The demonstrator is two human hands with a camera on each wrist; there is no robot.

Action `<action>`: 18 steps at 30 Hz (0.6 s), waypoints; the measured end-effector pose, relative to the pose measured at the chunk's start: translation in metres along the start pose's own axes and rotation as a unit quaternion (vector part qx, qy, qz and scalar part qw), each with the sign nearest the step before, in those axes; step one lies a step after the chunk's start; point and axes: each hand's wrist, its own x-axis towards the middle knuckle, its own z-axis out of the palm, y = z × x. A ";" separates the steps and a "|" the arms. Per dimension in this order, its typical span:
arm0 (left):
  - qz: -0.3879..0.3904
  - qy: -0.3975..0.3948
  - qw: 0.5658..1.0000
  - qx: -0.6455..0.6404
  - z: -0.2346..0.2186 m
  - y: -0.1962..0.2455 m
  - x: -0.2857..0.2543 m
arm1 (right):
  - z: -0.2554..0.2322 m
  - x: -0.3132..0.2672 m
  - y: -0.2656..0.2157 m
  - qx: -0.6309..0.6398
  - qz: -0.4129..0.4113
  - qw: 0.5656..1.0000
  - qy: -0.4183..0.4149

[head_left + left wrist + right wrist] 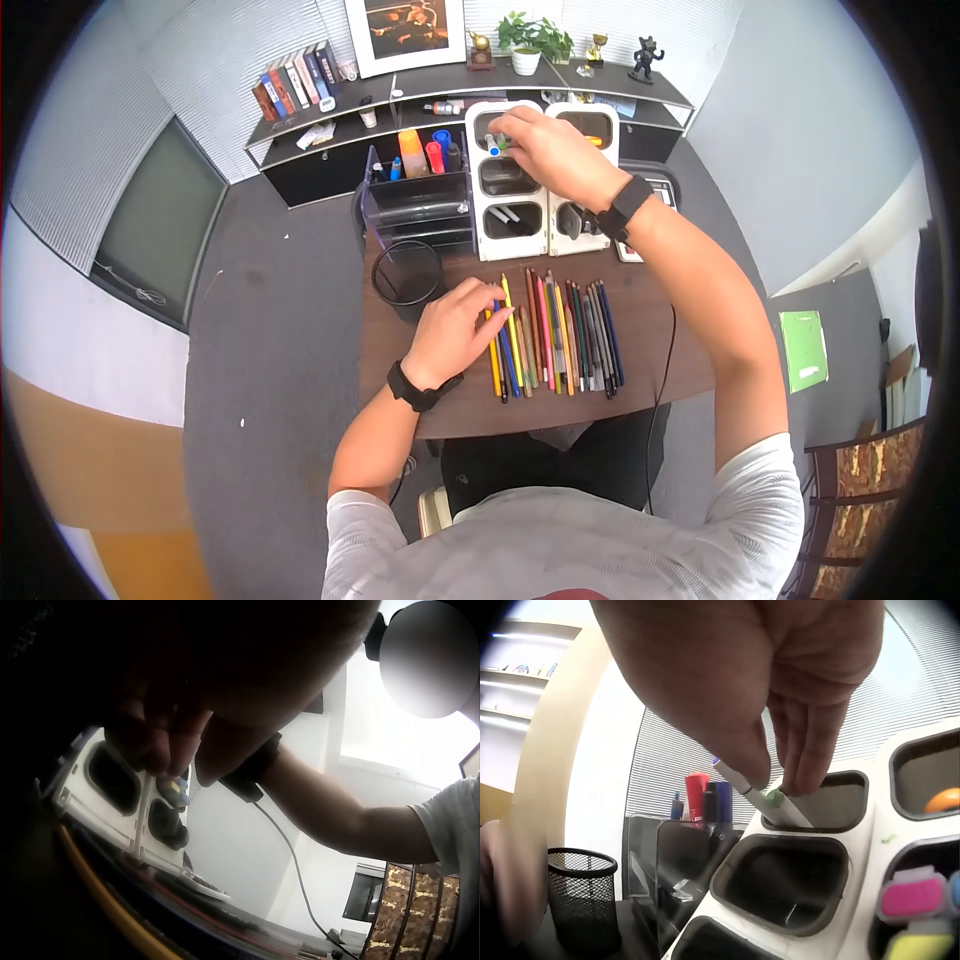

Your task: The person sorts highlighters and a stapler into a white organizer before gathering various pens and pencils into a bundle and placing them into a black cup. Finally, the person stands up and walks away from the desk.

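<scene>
A white marker [781, 813] slants into a compartment [840, 804] under the right hand [562, 158], whether pinched cannot be told; the left hand [450, 337], loose beside pencils [544, 330], is farther.

Got yellow, pink and navy pencils [560, 335], wood-brown bench [645, 300], mostly white pen [761, 802], white organizer [547, 225], plus a black mesh cup [585, 907].

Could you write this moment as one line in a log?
right hand: at white marker in organizer, grip unclear | left hand: over leftmost pencils, nothing visibly held | mesh cup: upright
</scene>
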 end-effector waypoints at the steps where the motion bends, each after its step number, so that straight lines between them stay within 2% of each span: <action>1: -0.004 -0.005 1.000 -0.004 0.001 0.001 0.000 | -0.002 -0.001 -0.006 0.002 -0.006 1.000 0.004; 7: -0.007 -0.014 1.000 -0.002 0.001 0.002 0.000 | 0.009 0.002 -0.021 -0.070 -0.034 0.997 0.004; 12: -0.001 -0.019 1.000 0.008 0.000 0.001 -0.001 | 0.021 0.011 -0.002 -0.055 -0.003 0.998 0.036; 15: -0.002 -0.020 1.000 -0.001 0.001 0.001 -0.001 | 0.020 0.008 0.003 -0.042 -0.014 0.998 0.044; 18: -0.001 -0.024 1.000 0.002 0.001 0.002 -0.001 | 0.014 0.006 -0.007 -0.039 -0.015 0.997 0.068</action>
